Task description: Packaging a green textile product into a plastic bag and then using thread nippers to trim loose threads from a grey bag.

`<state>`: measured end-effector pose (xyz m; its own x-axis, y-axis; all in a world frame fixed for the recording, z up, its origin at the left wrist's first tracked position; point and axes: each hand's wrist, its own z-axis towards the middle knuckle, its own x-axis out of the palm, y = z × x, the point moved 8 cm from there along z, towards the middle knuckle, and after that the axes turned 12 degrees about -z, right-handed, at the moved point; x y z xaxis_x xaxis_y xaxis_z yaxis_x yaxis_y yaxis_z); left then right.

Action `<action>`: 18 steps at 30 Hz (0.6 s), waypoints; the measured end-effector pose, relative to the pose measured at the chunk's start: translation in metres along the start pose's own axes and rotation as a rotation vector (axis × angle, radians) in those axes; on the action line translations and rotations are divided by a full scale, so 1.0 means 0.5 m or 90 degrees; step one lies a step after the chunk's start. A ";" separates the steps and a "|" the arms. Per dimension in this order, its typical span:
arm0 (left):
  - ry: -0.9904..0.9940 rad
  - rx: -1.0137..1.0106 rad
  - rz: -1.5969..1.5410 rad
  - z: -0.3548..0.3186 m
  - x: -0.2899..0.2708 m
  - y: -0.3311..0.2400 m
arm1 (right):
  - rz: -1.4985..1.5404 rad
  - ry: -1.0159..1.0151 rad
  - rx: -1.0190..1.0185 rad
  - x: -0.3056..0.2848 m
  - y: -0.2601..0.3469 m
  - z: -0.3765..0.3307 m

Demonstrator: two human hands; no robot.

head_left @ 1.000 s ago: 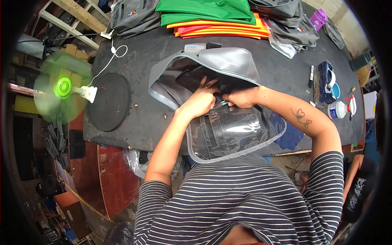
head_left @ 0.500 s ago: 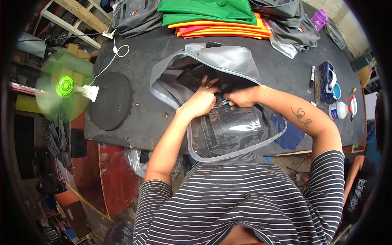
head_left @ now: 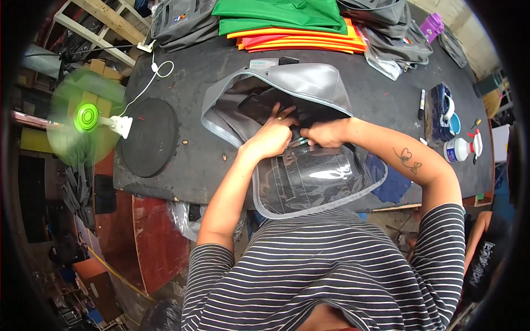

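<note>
One black table. One open grey bag on it, mid-table at the near side, mouth gaping toward the person, one clear flap folded out over the near edge. One folded green-and-orange fabric stack behind. One green fan and one round black disc at left; one spray bottle and one marker at right.

Two hands, both at the bag mouth. Left hand: forearm angled up and inward, two fingers stretched inside — grip can't be told. Right hand: elbow bent out, forearm coming in from the right, fingers clenched on one small slim tool — exact kind unclear.
</note>
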<state>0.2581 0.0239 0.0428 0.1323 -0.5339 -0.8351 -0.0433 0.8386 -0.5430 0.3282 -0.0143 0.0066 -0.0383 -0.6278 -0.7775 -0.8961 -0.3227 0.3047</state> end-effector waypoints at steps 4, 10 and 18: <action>-0.024 0.008 -0.003 -0.002 -0.001 0.000 | -0.002 -0.001 0.004 -0.001 0.002 -0.003; -0.030 0.015 0.002 0.001 0.001 0.000 | -0.009 -0.019 0.000 0.003 -0.004 0.002; -0.035 0.021 -0.016 -0.002 -0.009 -0.008 | -0.036 -0.033 -0.018 -0.001 0.003 -0.001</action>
<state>0.2568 0.0227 0.0486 0.1864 -0.5490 -0.8147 -0.0060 0.8286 -0.5598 0.3274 -0.0150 0.0076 -0.0119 -0.5711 -0.8208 -0.8849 -0.3762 0.2746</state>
